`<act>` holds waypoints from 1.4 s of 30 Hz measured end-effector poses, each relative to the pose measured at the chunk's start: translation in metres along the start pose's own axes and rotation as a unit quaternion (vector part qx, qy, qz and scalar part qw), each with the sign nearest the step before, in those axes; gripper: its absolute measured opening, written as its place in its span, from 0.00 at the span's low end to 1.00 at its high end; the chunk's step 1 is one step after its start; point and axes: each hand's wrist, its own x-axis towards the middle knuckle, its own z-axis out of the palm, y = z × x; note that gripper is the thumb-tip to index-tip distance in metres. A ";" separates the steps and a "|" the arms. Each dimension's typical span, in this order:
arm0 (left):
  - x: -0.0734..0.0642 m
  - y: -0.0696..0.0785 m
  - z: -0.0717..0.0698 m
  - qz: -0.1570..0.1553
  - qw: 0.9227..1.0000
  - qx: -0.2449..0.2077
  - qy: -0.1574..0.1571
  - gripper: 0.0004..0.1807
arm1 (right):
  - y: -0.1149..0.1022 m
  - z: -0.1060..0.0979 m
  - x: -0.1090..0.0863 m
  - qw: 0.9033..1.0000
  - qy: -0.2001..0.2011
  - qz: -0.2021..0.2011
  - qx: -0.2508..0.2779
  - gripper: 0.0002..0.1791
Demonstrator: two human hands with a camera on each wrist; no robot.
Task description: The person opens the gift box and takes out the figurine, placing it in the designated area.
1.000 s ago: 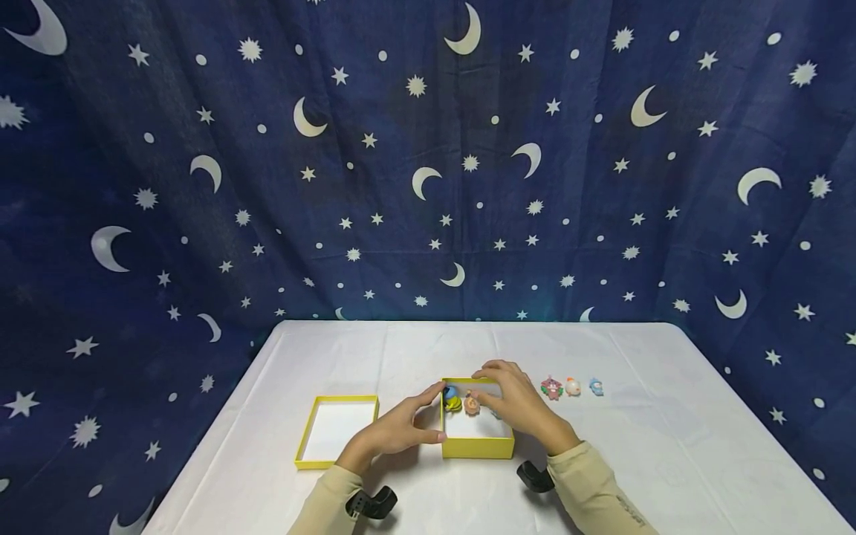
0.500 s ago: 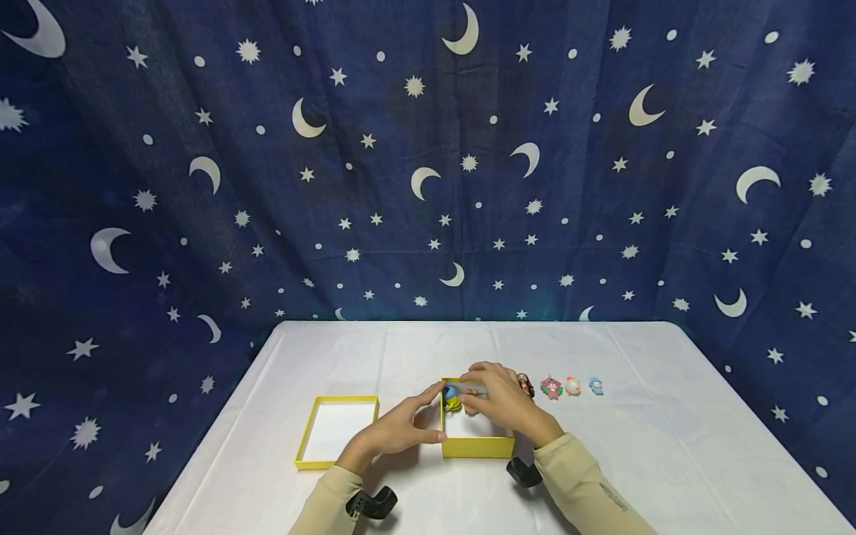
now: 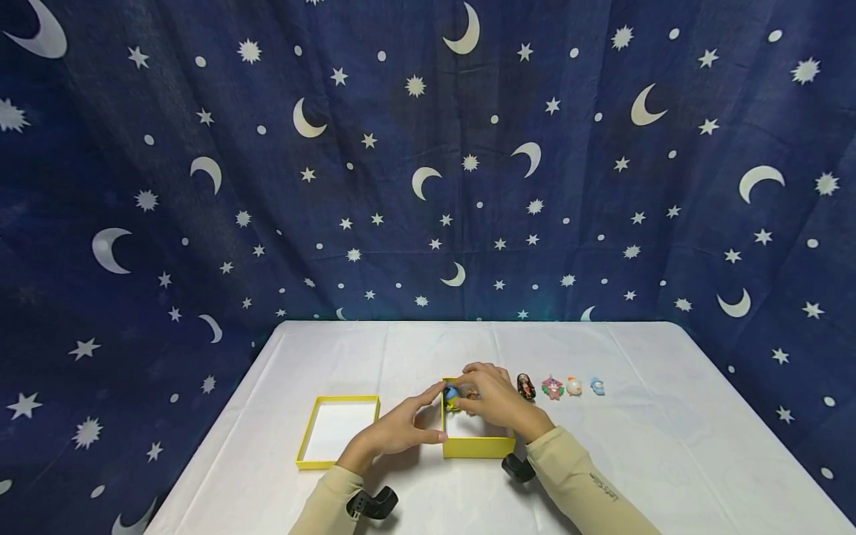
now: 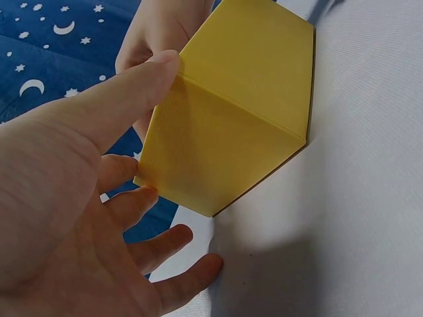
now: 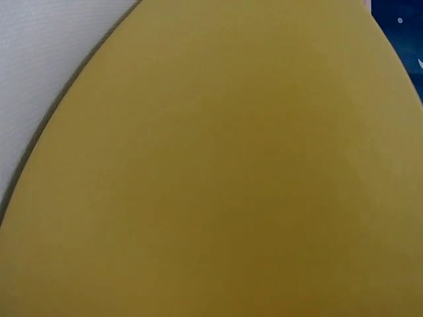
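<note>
In the head view a yellow box [image 3: 478, 447] with a white inside stands at the table's middle. My left hand [image 3: 396, 427] rests against its left side, thumb at the near corner and fingertips at the far one. The left wrist view shows those fingers fairly straight on the yellow walls. My right hand [image 3: 498, 401] reaches into the box from the right, thumb and index finger apart around toy figures. A blue-and-yellow figure [image 3: 451, 396] sits in the far left corner. Beside it, a peach figure [image 3: 472, 394] is mostly covered by my right hand. Whether the fingertips pinch it is hidden.
A shallow yellow-rimmed lid [image 3: 338, 432] lies left of the box. To the right, a row holds a black-clad figure [image 3: 525, 387], a pink-and-green figure [image 3: 553, 387], a white round figure [image 3: 574, 386] and a blue figure [image 3: 597, 386]. A starry curtain [image 3: 428, 186] hangs behind the table.
My right hand has shifted left inside the box, toward the peach and blue-and-yellow figures. The black-clad figure outside has come into view. My left hand and the box stay put.
</note>
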 end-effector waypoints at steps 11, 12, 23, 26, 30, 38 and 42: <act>0.001 0.000 0.000 0.008 1.000 -0.001 0.000 0.48 | -0.001 0.007 0.004 0.999 0.029 0.002 0.015 0.11; 0.001 0.000 0.000 0.008 1.000 -0.001 0.000 0.48 | -0.001 0.008 0.005 0.999 0.036 0.000 0.014 0.09; 0.000 0.000 0.000 0.009 1.000 0.002 0.002 0.48 | 0.000 0.018 0.008 0.998 0.066 0.006 -0.002 0.13; 0.000 0.000 0.000 0.008 1.000 0.003 0.000 0.48 | 0.001 0.019 0.008 0.998 0.067 0.004 -0.006 0.11; 0.001 0.001 0.000 0.004 1.000 0.005 0.002 0.49 | 0.001 0.018 0.007 0.999 0.053 0.004 -0.005 0.09; 0.001 0.001 0.001 0.001 1.000 0.004 0.001 0.49 | 0.001 0.016 0.006 0.999 0.021 -0.008 -0.037 0.15; 0.001 0.001 0.000 0.002 1.000 0.001 0.001 0.49 | 0.001 0.016 0.006 0.999 0.017 -0.015 -0.037 0.16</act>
